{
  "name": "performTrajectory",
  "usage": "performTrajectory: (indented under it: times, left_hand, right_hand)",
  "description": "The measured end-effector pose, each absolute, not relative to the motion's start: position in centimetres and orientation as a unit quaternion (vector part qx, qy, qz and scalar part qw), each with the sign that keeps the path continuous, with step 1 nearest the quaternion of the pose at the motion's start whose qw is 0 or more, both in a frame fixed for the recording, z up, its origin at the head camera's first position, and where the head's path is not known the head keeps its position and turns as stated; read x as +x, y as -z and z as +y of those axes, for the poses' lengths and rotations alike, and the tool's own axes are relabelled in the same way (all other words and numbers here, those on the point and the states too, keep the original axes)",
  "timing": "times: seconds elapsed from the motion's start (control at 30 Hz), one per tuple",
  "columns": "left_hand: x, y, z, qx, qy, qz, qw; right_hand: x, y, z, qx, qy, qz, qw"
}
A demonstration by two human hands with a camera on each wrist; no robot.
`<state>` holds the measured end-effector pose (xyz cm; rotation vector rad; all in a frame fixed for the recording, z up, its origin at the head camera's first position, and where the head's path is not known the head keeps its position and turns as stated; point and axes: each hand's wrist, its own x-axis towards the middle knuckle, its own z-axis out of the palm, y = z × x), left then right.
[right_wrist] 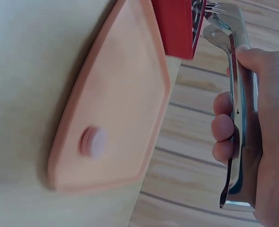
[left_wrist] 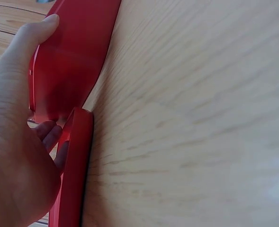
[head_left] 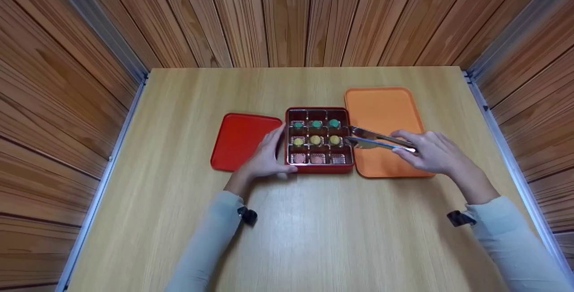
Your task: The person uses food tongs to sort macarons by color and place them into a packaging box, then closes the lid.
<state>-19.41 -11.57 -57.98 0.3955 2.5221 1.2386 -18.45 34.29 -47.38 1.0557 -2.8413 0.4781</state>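
Note:
A red box (head_left: 319,169) with a clear divided insert holds rows of small round sweets: green (head_left: 316,124), yellow (head_left: 315,140) and pink (head_left: 317,158). The front right compartment looks darker than its two pink neighbours. My left hand (head_left: 267,157) rests against the box's front left corner, fingers straight along the left wall and thumb on the front. Metal tongs (head_left: 381,141) are gripped in my right hand (head_left: 428,150). Their tips stand apart at the box's right rim, with nothing seen between them. In the right wrist view, a pink macaron-like piece (right_wrist: 93,141) sits on the orange tray (right_wrist: 115,94).
Left of the box lies a red lid (head_left: 237,139), close by my left hand. The orange tray's left edge adjoins the box's right side. Wooden panel walls (head_left: 287,18) stand at the back and both sides of the light wood table (head_left: 314,229).

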Motion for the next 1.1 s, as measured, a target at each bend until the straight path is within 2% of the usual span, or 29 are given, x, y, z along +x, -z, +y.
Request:
performTrajectory:
  times: [0.13, 0.53, 0.7, 0.93, 1.1]
  left_hand:
    - [-19.4, 57.9, -11.5, 0.139, -0.432, 0.878, 0.151]
    - [-19.6, 58.1, -11.6, 0.14, -0.434, 0.876, 0.157]
    - [-19.7, 58.2, -11.6, 0.143, -0.431, 0.877, 0.157]
    - [-19.6, 58.0, -11.6, 0.15, -0.43, 0.878, 0.149]
    - [-19.6, 58.1, -11.7, 0.149, -0.426, 0.88, 0.148]
  right_hand:
    - [-18.1, 47.2, 36.1, 0.331, -0.14, -0.932, 0.038]
    - [-17.6, 46.9, 41.4, 0.253, -0.116, -0.96, -0.024]
    - [-17.8, 46.6, 43.3, 0.215, -0.133, -0.965, -0.071]
    - [-17.9, 46.5, 45.3, 0.145, -0.175, -0.958, -0.176]
    - [-17.9, 46.9, 46.0, 0.111, -0.182, -0.953, -0.214]
